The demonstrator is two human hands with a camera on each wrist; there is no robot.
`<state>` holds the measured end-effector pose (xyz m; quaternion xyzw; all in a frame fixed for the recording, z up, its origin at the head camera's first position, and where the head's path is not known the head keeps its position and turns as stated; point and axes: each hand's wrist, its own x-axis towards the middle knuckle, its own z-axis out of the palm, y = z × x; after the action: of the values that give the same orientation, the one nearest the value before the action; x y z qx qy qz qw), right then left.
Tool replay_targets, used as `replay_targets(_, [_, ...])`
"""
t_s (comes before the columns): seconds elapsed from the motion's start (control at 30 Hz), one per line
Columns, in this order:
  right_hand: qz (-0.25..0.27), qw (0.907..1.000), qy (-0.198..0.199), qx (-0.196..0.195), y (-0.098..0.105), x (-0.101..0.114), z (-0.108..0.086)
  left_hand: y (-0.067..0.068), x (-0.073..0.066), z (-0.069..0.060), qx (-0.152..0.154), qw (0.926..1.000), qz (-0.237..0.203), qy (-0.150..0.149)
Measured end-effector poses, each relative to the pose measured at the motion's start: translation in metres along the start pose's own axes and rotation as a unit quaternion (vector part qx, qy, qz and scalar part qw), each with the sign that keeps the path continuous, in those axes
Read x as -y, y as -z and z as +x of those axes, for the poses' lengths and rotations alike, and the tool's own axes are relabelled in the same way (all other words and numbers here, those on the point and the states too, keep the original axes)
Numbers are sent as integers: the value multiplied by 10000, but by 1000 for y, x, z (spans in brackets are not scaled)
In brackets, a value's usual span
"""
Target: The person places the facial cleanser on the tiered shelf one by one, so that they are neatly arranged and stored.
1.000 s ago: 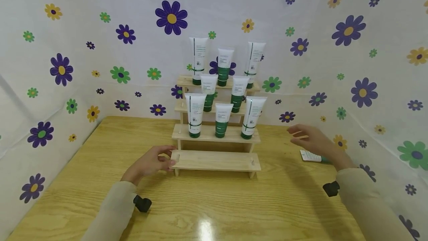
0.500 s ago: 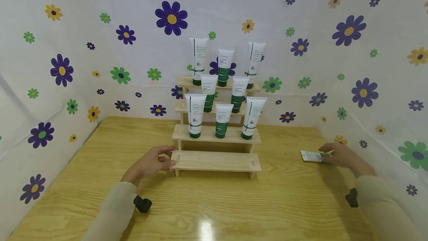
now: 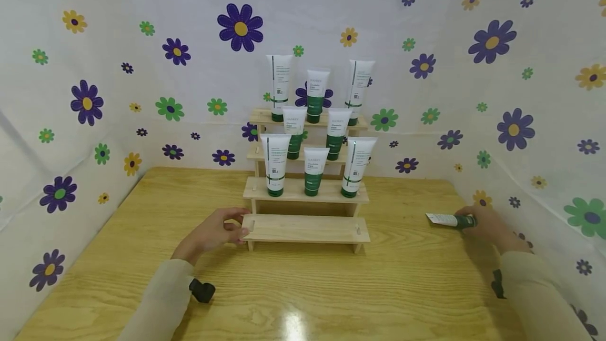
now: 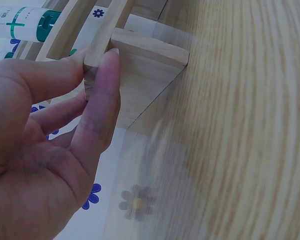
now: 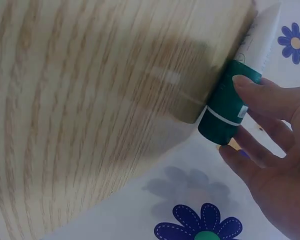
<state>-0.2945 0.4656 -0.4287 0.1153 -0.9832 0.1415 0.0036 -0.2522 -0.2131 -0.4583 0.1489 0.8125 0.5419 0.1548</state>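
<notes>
My left hand [image 3: 215,232] pinches the left end of the lowest step of a wooden tiered stand [image 3: 305,228]; in the left wrist view thumb and fingers [image 4: 97,110] close on the board's end. At the right, my right hand [image 3: 487,225] grips a white and green squeeze tube [image 3: 445,220] by its green cap end. The right wrist view has the thumb on the tube's green part [image 5: 225,102], fingers behind it, its white end pointing away. Several upright tubes [image 3: 313,170] stand on the upper three steps; the lowest step bears none.
A glossy wood-grain table [image 3: 303,288] lies under everything. A white cloth [image 3: 189,78] with printed flowers hangs behind and at both sides, its right side close to my right hand. A black wrist camera [image 3: 202,289] sits on the left sleeve.
My right hand has moved right and down to the lying tube and taken hold of its cap end; the tube has turned slightly. My left hand has stayed at the stand.
</notes>
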Motion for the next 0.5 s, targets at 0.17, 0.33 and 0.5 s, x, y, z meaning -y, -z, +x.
replay_targets(0.17, [-106,9997,195,-128,-8,-2,4,0,1,0,18,10000,-35,-27])
replay_targets(0.33, [-137,9983,550,-145,-8,5,4,0,1,1,5,10000,-68,17])
replay_targets(0.5, [-95,9971,736,-180,-6,16,2,0,1,1,24,10000,-43,-11])
